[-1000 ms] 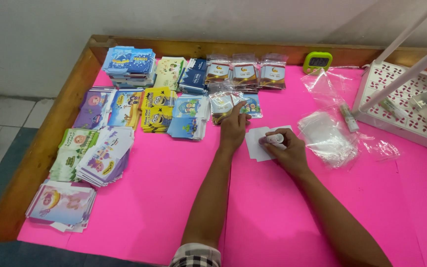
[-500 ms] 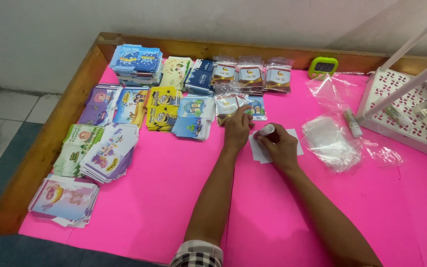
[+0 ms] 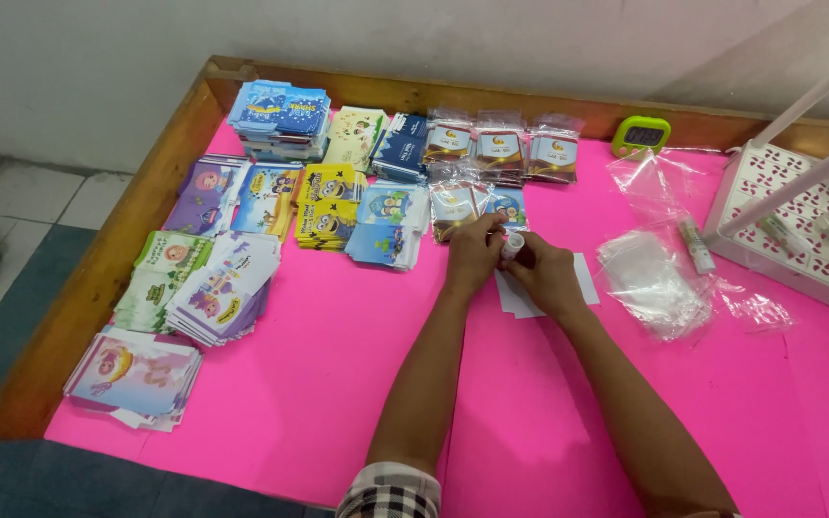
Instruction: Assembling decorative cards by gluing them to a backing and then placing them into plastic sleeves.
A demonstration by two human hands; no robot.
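My left hand (image 3: pixel 473 254) and my right hand (image 3: pixel 546 275) meet over the middle of the pink table top (image 3: pixel 338 384). Both close around a small white tube-like object (image 3: pixel 512 245), which pokes up between the fingers. Under the hands lie a few white paper slips (image 3: pixel 520 293). Just beyond the left hand sit small clear-wrapped packets (image 3: pixel 454 204).
Stacks of colourful printed cards (image 3: pixel 218 288) cover the left half of the table. A pile of clear plastic bags (image 3: pixel 652 280) lies to the right, beside a white perforated rack (image 3: pixel 791 230). A green timer (image 3: pixel 641 135) leans on the wooden rim (image 3: pixel 136 221).
My right hand has moved left with the white object and joined the left hand, which lifted off the packets. The camera view has shifted slightly.
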